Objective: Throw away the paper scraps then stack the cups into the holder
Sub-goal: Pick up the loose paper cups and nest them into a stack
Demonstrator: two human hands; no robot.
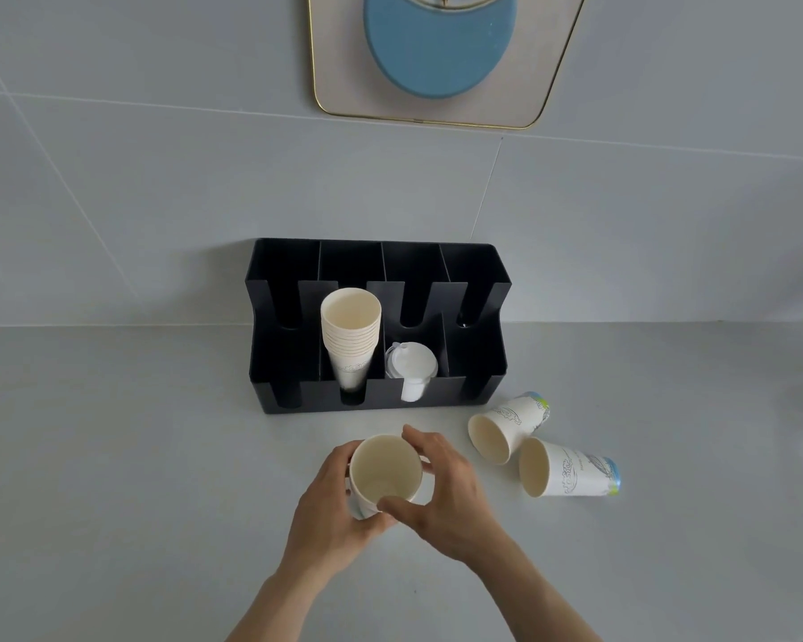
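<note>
A white paper cup (383, 472) is held upright over the counter, mouth toward me, between both hands. My left hand (332, 507) wraps its left side and my right hand (446, 493) grips its right rim and front. Two more paper cups lie on their sides to the right, one (506, 428) nearer the holder and one (571, 470) in front of it. The black cup holder (474, 363) stands against the wall. A stack of cups (351, 335) fills its second slot and white lids (411, 363) sit in the third. No paper scraps are visible.
The grey counter (135, 456) meets a tiled wall behind the holder. A gold-framed panel with a blue disc (436, 53) hangs above. The holder's first and fourth slots hold nothing.
</note>
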